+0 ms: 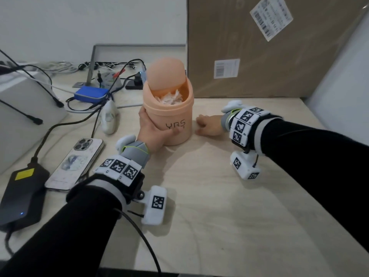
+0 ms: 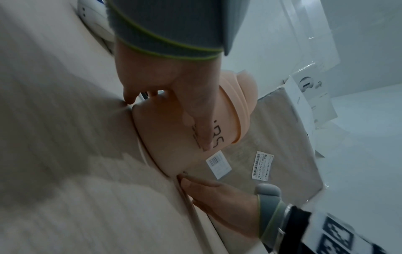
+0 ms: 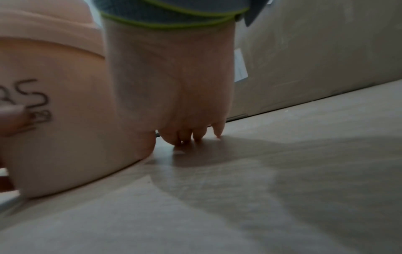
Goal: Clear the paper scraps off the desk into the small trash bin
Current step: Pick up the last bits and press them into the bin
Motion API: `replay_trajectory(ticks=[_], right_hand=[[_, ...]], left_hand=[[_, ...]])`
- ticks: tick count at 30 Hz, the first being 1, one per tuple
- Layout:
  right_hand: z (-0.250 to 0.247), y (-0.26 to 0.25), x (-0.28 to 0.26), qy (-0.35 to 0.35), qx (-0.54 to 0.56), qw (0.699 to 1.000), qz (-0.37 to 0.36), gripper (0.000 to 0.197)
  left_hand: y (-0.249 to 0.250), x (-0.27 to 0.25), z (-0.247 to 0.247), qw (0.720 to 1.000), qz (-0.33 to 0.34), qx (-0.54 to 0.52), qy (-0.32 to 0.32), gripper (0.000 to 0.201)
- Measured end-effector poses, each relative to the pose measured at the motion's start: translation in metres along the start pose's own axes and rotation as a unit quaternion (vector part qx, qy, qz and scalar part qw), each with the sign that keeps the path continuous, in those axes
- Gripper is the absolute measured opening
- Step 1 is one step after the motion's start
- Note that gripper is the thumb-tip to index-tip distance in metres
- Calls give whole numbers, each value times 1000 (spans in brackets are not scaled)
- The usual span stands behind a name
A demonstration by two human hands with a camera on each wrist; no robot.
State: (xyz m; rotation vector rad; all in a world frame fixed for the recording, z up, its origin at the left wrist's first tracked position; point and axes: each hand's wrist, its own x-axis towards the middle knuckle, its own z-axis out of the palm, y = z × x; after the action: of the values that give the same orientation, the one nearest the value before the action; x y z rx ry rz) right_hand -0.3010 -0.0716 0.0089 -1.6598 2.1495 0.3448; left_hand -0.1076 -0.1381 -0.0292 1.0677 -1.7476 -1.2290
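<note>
A small peach trash bin (image 1: 169,118) stands mid-desk with its swing lid (image 1: 165,73) tipped up. White paper scraps (image 1: 171,97) fill its top. My left hand (image 1: 153,130) grips the bin's left side, thumb across the front lettering; the left wrist view shows that hand (image 2: 174,96) wrapped round the bin (image 2: 172,141). My right hand (image 1: 207,124) lies on the desk just right of the bin's base, fingers curled. In the right wrist view its fingertips (image 3: 185,135) bunch down onto the desk over a tiny pale fleck (image 3: 178,152). Whether they pinch it is unclear.
A large cardboard box (image 1: 269,47) stands right behind the bin. To the left lie a phone (image 1: 75,162), a black power adapter (image 1: 20,196), a blue case (image 1: 90,93), a white oval object (image 1: 108,116) and tangled cables (image 1: 111,68). Bare desk (image 1: 199,216) stretches toward the front edge.
</note>
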Motion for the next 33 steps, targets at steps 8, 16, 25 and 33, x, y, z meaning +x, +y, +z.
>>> replay_trajectory(ticks=[8,16,25,33], right_hand=[[41,29,-92,-91,53,991,-87,59],[72,41,-150,57,120,989,-72,38],[95,41,-165,85,83,993,-1,44],[90,39,-173,175,126,976,8,36]], left_hand=[[5,-9,5,1000,1,-9,-5,114],[14,-40,13,1000,14,-23,-10,114],[19,-69,19,999,8,-37,-36,122],[18,-77,24,999,12,-25,-38,120]])
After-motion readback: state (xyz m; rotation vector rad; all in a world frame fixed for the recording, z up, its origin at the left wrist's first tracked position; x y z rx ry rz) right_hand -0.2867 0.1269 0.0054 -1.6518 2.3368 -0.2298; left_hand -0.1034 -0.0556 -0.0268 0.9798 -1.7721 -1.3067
